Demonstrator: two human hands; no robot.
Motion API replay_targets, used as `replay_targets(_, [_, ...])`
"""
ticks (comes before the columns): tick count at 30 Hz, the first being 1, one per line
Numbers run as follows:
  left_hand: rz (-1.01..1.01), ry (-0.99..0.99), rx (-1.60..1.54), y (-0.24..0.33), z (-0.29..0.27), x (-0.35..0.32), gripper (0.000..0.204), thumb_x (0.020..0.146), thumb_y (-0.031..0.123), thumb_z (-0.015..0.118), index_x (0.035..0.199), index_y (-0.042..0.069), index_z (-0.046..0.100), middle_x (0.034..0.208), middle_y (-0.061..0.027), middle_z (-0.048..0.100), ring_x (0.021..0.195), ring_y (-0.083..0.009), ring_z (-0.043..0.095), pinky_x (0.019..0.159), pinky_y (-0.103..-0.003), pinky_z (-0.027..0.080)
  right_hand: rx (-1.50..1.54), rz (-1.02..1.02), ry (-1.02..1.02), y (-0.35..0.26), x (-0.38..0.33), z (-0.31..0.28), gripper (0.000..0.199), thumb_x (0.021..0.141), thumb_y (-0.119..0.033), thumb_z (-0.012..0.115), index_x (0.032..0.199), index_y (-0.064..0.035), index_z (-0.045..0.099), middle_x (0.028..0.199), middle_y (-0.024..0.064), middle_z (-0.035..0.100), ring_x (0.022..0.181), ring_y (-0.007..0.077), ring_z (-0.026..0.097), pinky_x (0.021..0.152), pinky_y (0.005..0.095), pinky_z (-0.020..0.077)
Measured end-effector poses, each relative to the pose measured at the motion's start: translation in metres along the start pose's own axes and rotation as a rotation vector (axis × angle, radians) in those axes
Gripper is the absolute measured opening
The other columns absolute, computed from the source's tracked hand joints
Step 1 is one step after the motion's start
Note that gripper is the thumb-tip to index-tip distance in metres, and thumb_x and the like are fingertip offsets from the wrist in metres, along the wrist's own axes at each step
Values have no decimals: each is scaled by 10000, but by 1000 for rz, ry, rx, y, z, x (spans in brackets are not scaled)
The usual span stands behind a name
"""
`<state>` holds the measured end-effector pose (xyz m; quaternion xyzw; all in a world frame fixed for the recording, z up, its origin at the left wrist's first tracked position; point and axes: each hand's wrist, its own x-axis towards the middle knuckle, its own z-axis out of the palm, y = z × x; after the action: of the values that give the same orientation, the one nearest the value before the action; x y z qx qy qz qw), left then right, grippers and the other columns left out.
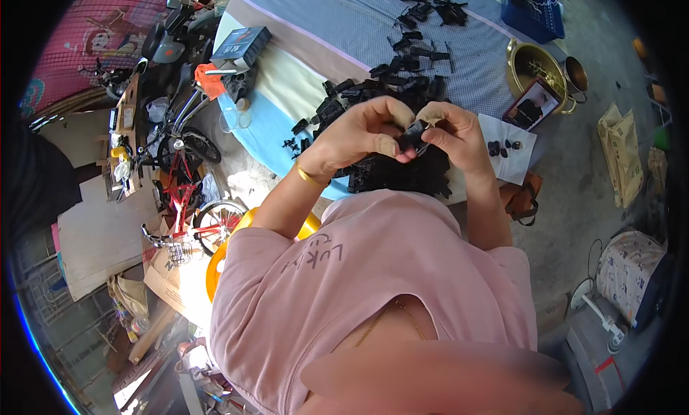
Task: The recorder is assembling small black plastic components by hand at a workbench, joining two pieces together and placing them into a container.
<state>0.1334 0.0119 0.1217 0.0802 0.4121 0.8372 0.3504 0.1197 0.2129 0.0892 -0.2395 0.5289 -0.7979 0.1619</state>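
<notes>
Both hands meet above the near part of the table, holding one small black plastic part [412,137] between them. My left hand [355,134] pinches it from the left, with a tan wrap on the thumb. From the right, the thumb and fingers of my right hand [457,134] close on it; some fingertips also look covered in tan. The part's exact kind is too small to make out. Beneath and beyond the hands lies a heap of black plastic pieces [402,175], partly hidden by them. Several small black pieces [504,147] rest on a white paper sheet [511,170] at the right.
A phone [532,104] leans against a brass-coloured pot [513,72], with a metal cup [576,74] beside it. A blue basket [532,17] stands far right. More black pieces [423,10] lie farther back on the cloth [316,27]. Left are a blue box [242,48] and a red bicycle [185,192].
</notes>
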Motion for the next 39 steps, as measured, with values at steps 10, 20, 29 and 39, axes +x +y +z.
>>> replay_targets(10, [67, 292, 172, -8, 7, 3, 170, 781, 22, 631, 855, -3, 480, 779, -49, 556, 750, -153, 616, 682, -254, 515, -225, -50, 252, 4, 3, 20, 170, 850, -109, 579, 979, 0, 570, 762, -15, 545, 664, 35, 483, 582, 166, 377])
replay_targets(20, [284, 527, 545, -15, 15, 1, 266, 780, 1, 628, 1024, -23, 523, 860, -30, 580, 830, -84, 558, 725, -214, 474, -470, 62, 211, -5, 2, 31, 147, 871, -107, 527, 888, 26, 589, 655, 5, 563, 576, 36, 484, 530, 168, 376])
replay_targets(29, [477, 558, 977, -29, 1, -2, 238, 757, -55, 621, 986, -29, 559, 916, -72, 602, 833, -127, 589, 755, -228, 480, -193, 332, 120, 20, 5, 20, 129, 872, -110, 516, 871, 2, 580, 638, -6, 525, 479, 5, 348, 415, 169, 242])
replay_targets(39, [241, 452, 1428, -35, -27, -7, 282, 714, 79, 667, 980, 33, 583, 948, -114, 606, 916, -270, 581, 803, -322, 460, -1390, 303, 421, 92, 79, -109, 324, 771, -157, 527, 1077, -62, 569, 904, 185, 627, 845, 331, 608, 729, 422, 478])
